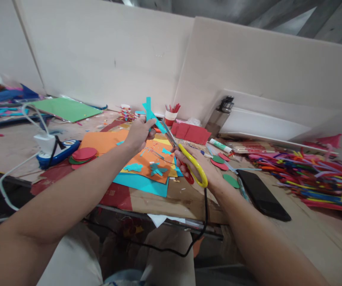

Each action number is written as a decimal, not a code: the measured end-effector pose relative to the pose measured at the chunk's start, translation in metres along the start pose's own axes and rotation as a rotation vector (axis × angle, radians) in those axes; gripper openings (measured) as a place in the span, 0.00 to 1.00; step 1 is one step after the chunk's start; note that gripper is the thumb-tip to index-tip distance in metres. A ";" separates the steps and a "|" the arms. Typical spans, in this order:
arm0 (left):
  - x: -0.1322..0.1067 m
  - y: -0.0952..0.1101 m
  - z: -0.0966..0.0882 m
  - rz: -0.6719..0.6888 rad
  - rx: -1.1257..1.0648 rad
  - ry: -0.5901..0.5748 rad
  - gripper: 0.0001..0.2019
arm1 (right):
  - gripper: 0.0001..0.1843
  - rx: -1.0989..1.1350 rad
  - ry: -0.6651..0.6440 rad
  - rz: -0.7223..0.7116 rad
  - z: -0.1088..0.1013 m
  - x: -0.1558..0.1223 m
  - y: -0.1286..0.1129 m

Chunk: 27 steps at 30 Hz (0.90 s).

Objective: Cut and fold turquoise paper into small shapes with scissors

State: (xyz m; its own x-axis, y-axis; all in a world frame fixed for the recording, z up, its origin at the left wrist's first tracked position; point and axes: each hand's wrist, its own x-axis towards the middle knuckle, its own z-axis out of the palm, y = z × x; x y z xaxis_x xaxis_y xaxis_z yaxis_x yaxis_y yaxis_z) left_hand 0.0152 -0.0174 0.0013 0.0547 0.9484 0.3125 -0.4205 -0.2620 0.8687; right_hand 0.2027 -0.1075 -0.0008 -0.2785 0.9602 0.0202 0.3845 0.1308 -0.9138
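Observation:
Pinched in my left hand (139,135) is a piece of blue paper (149,109), held up over the table with a strip sticking upward. My right hand (190,161) grips a pair of scissors (193,161) with yellow and red handles. Their blades point up and left and meet the lower right end of the blue paper; whether they are parted I cannot tell. Beneath my hands, orange paper (99,139) and a blue sheet (147,186) lie in a stack. Cut blue scraps (158,170) rest on top.
Left stands a blue power strip (59,153) with a white plug, beside red paper circles (84,153). Behind are a red-and-white cup (171,116) and a dark bottle (220,117). Right lie a black phone (263,194), a glue stick (220,145) and many pipe cleaners (316,171).

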 end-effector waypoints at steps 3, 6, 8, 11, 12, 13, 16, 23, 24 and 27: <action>-0.001 0.000 0.000 0.001 0.007 0.000 0.09 | 0.25 0.015 0.007 0.017 0.001 0.000 0.000; 0.000 0.000 0.000 -0.001 0.013 0.011 0.09 | 0.24 0.016 0.005 0.018 0.001 0.000 -0.001; 0.000 -0.001 0.000 0.002 0.014 0.011 0.09 | 0.23 0.013 -0.001 0.004 0.000 0.000 -0.001; 0.000 -0.002 0.000 0.004 0.018 0.006 0.08 | 0.23 0.003 0.001 -0.002 0.000 0.001 0.000; 0.000 -0.002 0.000 0.002 0.021 0.007 0.08 | 0.23 -0.004 0.005 -0.001 0.000 0.001 0.000; 0.000 -0.001 0.000 0.001 0.024 0.008 0.08 | 0.23 -0.012 0.011 0.001 0.000 0.001 0.000; 0.000 -0.001 0.001 -0.004 0.024 0.003 0.08 | 0.23 -0.037 0.025 0.001 -0.001 0.001 0.000; -0.001 -0.001 0.000 0.002 0.011 -0.017 0.08 | 0.22 -0.042 0.020 -0.005 -0.001 -0.001 -0.003; -0.001 -0.001 0.000 0.002 0.009 -0.017 0.08 | 0.22 -0.043 0.019 -0.002 -0.001 -0.001 -0.004; -0.001 -0.001 0.000 -0.005 0.005 -0.013 0.09 | 0.21 -0.051 0.016 0.000 0.000 -0.003 -0.007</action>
State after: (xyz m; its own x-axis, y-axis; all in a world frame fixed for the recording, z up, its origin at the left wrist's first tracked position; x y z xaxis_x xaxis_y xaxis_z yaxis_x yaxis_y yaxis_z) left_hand 0.0156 -0.0181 0.0005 0.0686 0.9473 0.3130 -0.4157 -0.2580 0.8721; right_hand 0.2012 -0.1115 0.0052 -0.2647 0.9639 0.0273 0.4288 0.1430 -0.8920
